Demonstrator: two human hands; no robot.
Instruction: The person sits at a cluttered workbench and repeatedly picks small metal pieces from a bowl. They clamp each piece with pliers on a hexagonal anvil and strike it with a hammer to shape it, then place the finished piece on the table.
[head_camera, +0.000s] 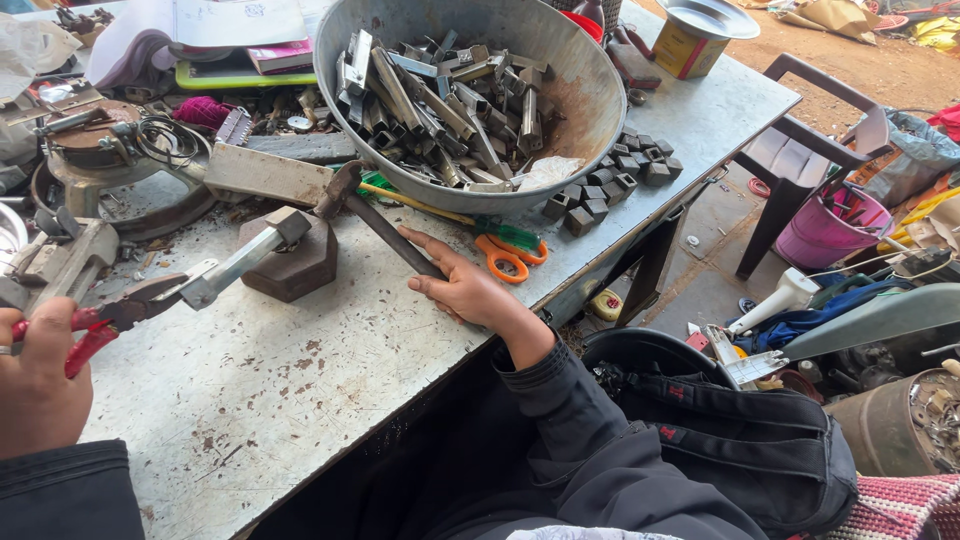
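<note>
- Head view: the left hand (38, 385) is closed round the red handles of pliers (110, 318), whose jaws clamp a metal bar (245, 260).
- The bar's far end rests on a hexagonal block (295, 265), just in front of the big metal bowl (580, 90).
- The right hand (465, 285) is curled round the dark handle of a hammer (375, 225), its head beside the block.
- Orange-handled scissors (510, 250) lie under the bowl's rim, near the right hand.
- Small dark metal cubes (615, 180) sit right of the bowl.
</note>
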